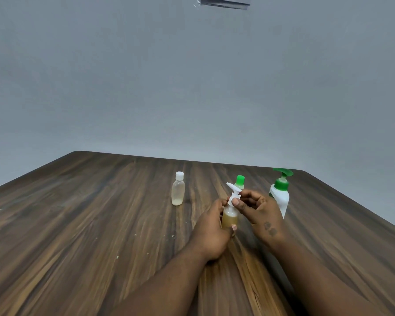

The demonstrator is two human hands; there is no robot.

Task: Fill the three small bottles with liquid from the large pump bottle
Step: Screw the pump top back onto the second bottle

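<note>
The left hand (211,231) grips a small bottle (230,216) of brown liquid. The right hand (260,210) pinches its white pump top (234,193). The big pump bottle (281,197) stands just to the right, its writing too blurry to read.

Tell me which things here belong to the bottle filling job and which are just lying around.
Job: small amber-filled bottle, gripped by left hand, right hand pinching its white pump top; white-capped small bottle; green-capped small bottle; large pump bottle.
Just there: wooden table; pale specks on it; sheet high on the wall.
</note>
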